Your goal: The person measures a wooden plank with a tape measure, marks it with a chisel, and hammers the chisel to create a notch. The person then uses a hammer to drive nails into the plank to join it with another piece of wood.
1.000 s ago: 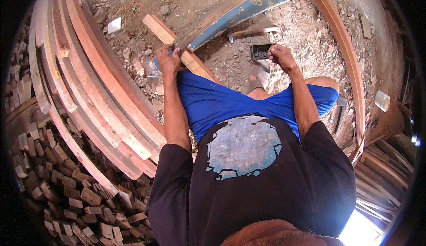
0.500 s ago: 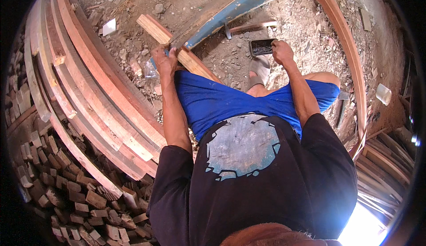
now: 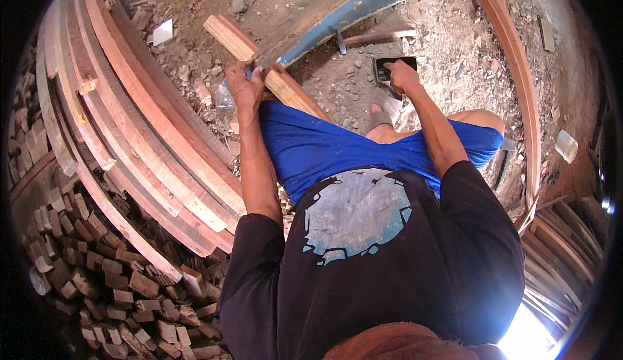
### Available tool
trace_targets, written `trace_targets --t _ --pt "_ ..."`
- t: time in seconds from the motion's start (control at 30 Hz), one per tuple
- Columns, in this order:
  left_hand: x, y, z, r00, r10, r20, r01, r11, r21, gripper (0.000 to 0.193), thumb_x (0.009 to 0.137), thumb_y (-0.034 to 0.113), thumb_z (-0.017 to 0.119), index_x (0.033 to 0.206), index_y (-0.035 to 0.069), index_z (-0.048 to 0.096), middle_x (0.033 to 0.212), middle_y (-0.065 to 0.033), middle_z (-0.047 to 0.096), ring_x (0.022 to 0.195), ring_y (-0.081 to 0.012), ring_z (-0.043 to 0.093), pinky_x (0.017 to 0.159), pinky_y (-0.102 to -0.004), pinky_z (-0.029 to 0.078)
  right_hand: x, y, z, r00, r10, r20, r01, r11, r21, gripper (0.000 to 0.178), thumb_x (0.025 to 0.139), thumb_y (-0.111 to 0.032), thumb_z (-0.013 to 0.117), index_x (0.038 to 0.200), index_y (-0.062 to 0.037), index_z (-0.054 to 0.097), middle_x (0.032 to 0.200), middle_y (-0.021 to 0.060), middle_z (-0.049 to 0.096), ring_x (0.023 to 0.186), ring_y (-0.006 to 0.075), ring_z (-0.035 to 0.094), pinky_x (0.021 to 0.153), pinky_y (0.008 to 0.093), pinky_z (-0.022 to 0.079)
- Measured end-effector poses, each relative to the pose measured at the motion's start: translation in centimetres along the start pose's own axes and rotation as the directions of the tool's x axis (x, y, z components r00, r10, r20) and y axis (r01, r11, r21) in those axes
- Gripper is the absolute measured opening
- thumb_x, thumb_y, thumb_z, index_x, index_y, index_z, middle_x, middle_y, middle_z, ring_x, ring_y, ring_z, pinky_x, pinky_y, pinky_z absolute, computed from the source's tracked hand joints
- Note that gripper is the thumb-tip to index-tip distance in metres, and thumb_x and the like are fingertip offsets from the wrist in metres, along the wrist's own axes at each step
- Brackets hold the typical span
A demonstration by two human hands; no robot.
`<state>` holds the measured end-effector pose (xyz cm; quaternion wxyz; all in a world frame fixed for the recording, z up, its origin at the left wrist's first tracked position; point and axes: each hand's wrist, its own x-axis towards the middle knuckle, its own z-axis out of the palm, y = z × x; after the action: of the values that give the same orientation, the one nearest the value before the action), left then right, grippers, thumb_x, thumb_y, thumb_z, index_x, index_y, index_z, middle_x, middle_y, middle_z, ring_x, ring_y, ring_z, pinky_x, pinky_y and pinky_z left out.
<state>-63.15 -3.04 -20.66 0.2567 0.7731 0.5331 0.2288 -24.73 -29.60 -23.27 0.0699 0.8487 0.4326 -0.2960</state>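
Ahead of my left knee my left hand (image 3: 245,89) is closed, with a small bit of blue (image 3: 248,74) showing between its fingers. What it grips is mostly hidden. It lies where a long dark brown strip (image 3: 295,32) meets a cut timber (image 3: 285,93). Along that strip runs a curved piece with worn blue paint (image 3: 363,15). My right hand (image 3: 405,78) reaches over a black phone (image 3: 403,63), one finger stretched onto its screen and the others partly hidden. Just below the phone are my foot and a grey sandal (image 3: 390,100).
Long curved planks (image 3: 146,113) lie stacked on my left, beside a heap of short wood blocks (image 3: 123,295). A curved beam (image 3: 513,55) arcs past my right knee. A knife-like blade (image 3: 341,42), a white tile (image 3: 163,32) and a white cup (image 3: 566,146) lie on the rubble.
My right hand has shifted left from the phone's right edge, and a finger now rests on the screen. The phone looks less tilted. My left hand stays in place; the view has shifted slightly.
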Motion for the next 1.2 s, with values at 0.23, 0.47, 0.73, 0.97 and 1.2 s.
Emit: trace_targets --t 0.23,0.47,0.73,0.97,1.2 --pt "-0.1 -0.1 0.0 0.999 0.032 0.019 -0.033 0.999 0.035 0.036 0.082 0.014 0.087 0.114 0.009 0.073 0.111 -0.0200 0.062 0.108 -0.0389 0.062 0.096 -0.0463 0.052 -0.9 3.4 -1.9 0.965 0.169 -0.202 -0.174 0.985 -0.007 0.037 0.094 -0.022 0.061 0.130 -0.0165 0.070 0.121 0.0213 0.068 0.111 0.0433 0.071 0.093 0.0527 0.060" --pt "0.5 2.0 -0.8 0.996 0.083 0.028 -0.085 0.994 0.064 0.047 0.081 0.021 0.089 0.122 0.008 0.071 0.118 -0.0224 0.062 0.110 -0.0398 0.061 0.097 -0.0484 0.051 2.7 11.7 5.0 0.973 -0.024 -0.230 0.033 0.999 0.036 0.030 0.090 -0.024 0.059 0.097 0.0009 0.074 0.102 0.0300 0.073 0.100 0.0472 0.072 0.090 0.0535 0.059" --pt "-4.9 14.1 -0.1 0.971 -0.083 0.222 0.197 0.804 -0.561 0.100 0.087 0.029 0.091 0.161 0.004 0.029 0.141 -0.0207 0.058 0.118 -0.0251 0.064 0.099 -0.0377 0.055 -2.8 -0.5 -6.2 0.799 0.175 -0.576 0.053 0.933 0.356 0.036 0.091 -0.025 0.054 0.097 0.0058 0.073 0.100 0.0326 0.072 0.095 0.0535 0.070 0.092 0.0561 0.056" --pt "-6.0 20.5 0.8 0.956 0.123 0.266 0.230 0.247 -0.941 0.104 0.093 0.014 0.083 0.167 0.009 0.010 0.148 -0.0193 0.054 0.126 -0.0284 0.063 0.100 -0.0411 0.059 -10.8 -11.8 -12.6 0.871 0.050 -0.488 0.261 0.796 0.547 0.034 0.092 -0.024 0.056 0.097 0.0064 0.071 0.103 0.0356 0.071 0.098 0.0514 0.071 0.092 0.0563 0.056" --pt "-6.7 21.3 -4.3 0.942 0.303 0.143 0.146 0.013 -0.989 0.098 0.091 0.008 0.078 0.167 0.013 0.017 0.146 -0.0140 0.056 0.127 -0.0289 0.065 0.098 -0.0478 0.064 -16.5 -13.9 -13.3 0.839 -0.043 -0.543 0.447 0.624 0.641 0.031 0.098 -0.024 0.061 0.097 0.0063 0.067 0.094 0.0358 0.068 0.090 0.0540 0.068 0.082 0.0567 0.053"
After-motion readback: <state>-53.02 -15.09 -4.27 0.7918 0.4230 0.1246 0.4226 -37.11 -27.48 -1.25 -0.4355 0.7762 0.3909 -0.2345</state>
